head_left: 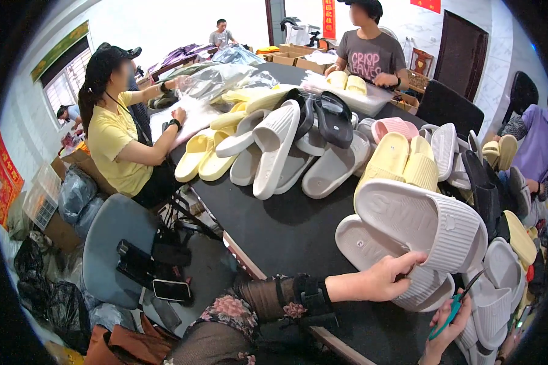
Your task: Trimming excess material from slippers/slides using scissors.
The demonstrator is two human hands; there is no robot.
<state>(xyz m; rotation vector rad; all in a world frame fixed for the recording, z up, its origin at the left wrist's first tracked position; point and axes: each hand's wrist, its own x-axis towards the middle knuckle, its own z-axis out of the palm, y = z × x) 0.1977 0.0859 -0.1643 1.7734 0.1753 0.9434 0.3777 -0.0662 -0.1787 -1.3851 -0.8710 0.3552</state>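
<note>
Two pale grey slide slippers lie in front of me at the table's near side. The upper slipper [402,210] is tilted over the lower slipper [356,243]. My left hand [374,280] has its fingers closed at the upper slipper's strap, the index finger and thumb against its edge. Below and to the right, my right hand [450,325] is wrapped round a small pair of scissors [447,317] with a teal handle. Their dark blades point up beside the slipper's strap. Parts of the right hand's grip are hidden.
A pile of grey, yellow and black slippers [277,149] covers the middle of the dark table [249,210]. More slippers [493,304] crowd my right. One person [125,134] handles plastic bags at left; another [371,55] stands across. A grey chair [106,249] holds a phone [172,290].
</note>
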